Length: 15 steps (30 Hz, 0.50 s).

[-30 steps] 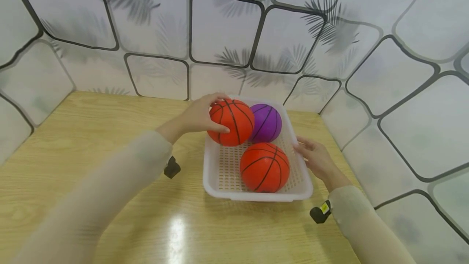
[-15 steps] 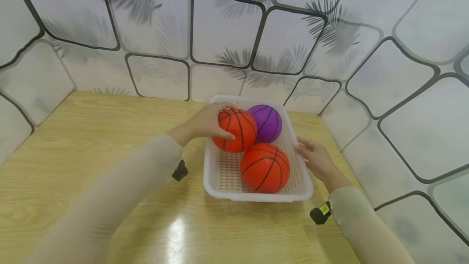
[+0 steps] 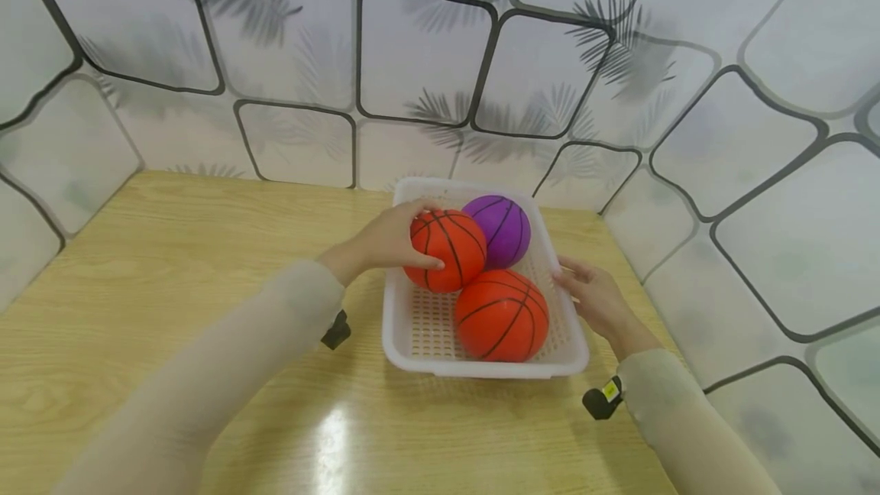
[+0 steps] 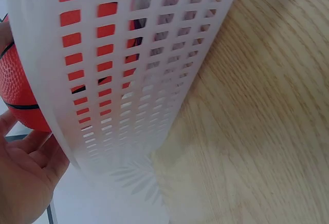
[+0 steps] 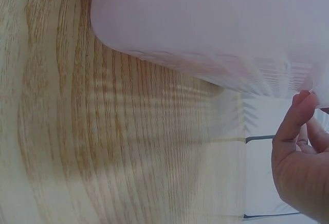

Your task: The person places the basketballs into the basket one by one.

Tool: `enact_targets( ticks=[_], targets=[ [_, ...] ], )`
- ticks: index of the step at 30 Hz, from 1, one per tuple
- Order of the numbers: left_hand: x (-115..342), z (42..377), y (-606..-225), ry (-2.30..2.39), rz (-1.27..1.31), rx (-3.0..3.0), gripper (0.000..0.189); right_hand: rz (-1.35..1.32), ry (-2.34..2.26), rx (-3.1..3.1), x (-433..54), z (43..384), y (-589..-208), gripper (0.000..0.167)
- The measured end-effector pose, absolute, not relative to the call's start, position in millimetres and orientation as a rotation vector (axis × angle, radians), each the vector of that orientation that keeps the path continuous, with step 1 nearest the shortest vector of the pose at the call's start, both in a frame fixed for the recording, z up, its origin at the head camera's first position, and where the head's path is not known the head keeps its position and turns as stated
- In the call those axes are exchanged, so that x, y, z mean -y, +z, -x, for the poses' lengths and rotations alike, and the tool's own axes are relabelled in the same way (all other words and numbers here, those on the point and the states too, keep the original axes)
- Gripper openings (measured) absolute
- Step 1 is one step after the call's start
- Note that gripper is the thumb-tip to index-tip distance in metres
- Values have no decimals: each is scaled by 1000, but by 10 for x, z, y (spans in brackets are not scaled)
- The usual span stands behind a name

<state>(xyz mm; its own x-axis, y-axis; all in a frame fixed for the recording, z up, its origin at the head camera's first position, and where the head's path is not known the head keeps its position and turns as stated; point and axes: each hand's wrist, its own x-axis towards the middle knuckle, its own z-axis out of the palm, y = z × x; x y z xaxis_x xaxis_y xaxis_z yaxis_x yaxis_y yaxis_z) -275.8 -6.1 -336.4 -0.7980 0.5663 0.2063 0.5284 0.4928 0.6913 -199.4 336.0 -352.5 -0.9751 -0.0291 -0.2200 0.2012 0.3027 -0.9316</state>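
Note:
My left hand [image 3: 397, 240] grips a small red basketball [image 3: 450, 250], thumb on its near side and fingers over its far side. That ball is inside the white plastic basket [image 3: 395, 342], up against a purple basketball [image 3: 505, 231] at the back right and a second red basketball [image 3: 502, 317] at the front. In the left wrist view, the gripped ball [image 4: 20, 88] shows above the basket's rim and through its slotted wall. At the basket's right side, my right hand [image 3: 596, 298] pinches the rim; the right wrist view shows thumb and fingers [image 5: 293, 124] at that edge.
The basket stands on a light wood-grain table [image 3: 206, 250], close to the back wall [image 3: 296, 59] with its leaf and dark-line pattern. Another patterned wall [image 3: 770, 174] runs along the right, near the right forearm.
My left hand has lowered the red basketball, moving right and nearer, deeper into the basket. The front red ball has shifted slightly right. My right hand has stayed at the rim.

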Motion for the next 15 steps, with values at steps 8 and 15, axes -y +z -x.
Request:
enact_targets(
  ticks=[8, 15],
  targets=[
    [103, 2718, -3440, 1123, -1001, -2718, 84, -161, -1741, -2366, -3366, 2002, -3535, 54],
    [133, 2675, -3515, 1105, -1056, -2767, 83, -151, -1739, -2369, -3367, 1997, -3532, 55]
  ],
)
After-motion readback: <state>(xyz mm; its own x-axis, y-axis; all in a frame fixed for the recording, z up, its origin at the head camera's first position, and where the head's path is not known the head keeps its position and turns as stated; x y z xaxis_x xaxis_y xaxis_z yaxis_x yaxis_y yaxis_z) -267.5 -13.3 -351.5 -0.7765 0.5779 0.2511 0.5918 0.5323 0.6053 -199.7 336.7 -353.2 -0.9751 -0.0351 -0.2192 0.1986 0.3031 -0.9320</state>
